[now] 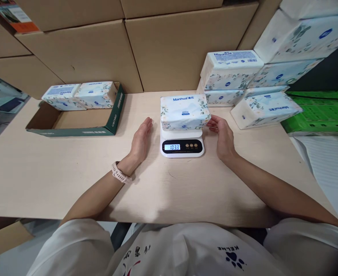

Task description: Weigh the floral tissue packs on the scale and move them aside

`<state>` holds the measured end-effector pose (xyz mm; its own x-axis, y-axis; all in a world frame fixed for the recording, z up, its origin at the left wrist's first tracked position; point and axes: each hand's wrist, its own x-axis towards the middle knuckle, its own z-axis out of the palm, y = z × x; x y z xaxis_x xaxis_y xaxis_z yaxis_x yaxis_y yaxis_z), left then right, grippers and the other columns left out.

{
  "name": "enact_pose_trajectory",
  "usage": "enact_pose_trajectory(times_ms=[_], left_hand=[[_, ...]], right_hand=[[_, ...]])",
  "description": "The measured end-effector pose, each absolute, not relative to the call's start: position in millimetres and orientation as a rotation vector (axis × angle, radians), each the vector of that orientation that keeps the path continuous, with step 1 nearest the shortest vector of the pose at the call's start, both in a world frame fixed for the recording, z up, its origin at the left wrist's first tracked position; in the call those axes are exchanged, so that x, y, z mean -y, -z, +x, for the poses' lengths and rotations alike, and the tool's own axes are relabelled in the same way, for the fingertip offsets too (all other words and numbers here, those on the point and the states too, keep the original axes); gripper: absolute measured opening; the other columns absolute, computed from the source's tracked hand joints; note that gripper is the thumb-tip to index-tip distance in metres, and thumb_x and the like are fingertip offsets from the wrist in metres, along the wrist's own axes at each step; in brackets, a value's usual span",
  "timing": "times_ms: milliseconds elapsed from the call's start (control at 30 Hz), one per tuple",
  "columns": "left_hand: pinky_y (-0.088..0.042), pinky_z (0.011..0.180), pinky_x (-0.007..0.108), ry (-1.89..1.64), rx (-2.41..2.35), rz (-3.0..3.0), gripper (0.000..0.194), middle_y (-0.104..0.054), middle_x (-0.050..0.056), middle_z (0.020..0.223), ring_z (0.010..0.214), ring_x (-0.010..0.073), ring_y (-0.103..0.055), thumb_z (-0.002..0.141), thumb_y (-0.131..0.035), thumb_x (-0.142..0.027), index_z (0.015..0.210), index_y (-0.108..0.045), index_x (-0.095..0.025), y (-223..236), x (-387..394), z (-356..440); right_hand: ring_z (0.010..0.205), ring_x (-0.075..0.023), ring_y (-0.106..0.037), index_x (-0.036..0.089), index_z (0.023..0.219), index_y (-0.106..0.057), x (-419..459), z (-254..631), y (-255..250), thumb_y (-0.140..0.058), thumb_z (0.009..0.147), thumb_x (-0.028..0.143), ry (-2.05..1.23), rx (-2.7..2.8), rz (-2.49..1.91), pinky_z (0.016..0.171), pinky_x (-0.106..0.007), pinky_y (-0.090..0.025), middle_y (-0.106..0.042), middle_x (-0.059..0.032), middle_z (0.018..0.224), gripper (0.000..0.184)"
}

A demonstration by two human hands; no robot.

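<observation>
A pack of tissues [184, 111] with a leaf print lies on a small white kitchen scale [182, 145], whose display reads 103.3. My left hand [141, 141] stands on the table left of the scale, fingers straight and together, holding nothing and a little apart from the pack. My right hand [223, 136] is on the other side, fingers loosely curved, its fingertips at the pack's right end.
A shallow green-edged cardboard tray [79, 124] at the left holds two tissue packs [81, 95]. More packs [249, 84] are piled at the back right. Brown cartons [169, 50] line the wall. A green crate [318, 113] sits at the right.
</observation>
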<state>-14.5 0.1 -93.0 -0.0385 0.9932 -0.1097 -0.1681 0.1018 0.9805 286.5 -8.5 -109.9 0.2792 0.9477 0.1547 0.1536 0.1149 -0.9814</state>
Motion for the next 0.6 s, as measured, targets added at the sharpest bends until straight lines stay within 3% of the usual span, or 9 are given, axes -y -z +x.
enact_pose_trajectory(times_ms=[433, 600], left_hand=[[-0.022, 0.152, 0.047, -1.231, -1.179, 0.966, 0.065, -0.048, 0.012, 0.186, 0.181, 0.0292, -0.034, 0.111, -0.053, -0.052, 0.169, -0.057, -0.021, 91.5, -0.6, -12.7], [-0.022, 0.152, 0.048, -1.211, -1.183, 1.001, 0.069, -0.043, 0.012, 0.189, 0.182, 0.0333, -0.03, 0.111, -0.057, -0.059, 0.169, -0.058, -0.022, 87.9, 1.0, -9.1]], right_hand=[[0.128, -0.0308, -0.077, 0.031, 0.133, -0.077, 9.2, 287.8, 110.3, -0.05, 0.102, 0.089, -0.829, 1.153, -1.321, 0.122, -0.061, -0.06, -0.084, -0.0095, 0.133, 0.071], [0.129, -0.0313, -0.077, 0.031, 0.13, -0.077, 9.8, 285.6, 110.1, -0.049, 0.103, 0.087, -0.788, 1.133, -1.317, 0.123, -0.061, -0.059, -0.083, -0.01, 0.132, 0.068]])
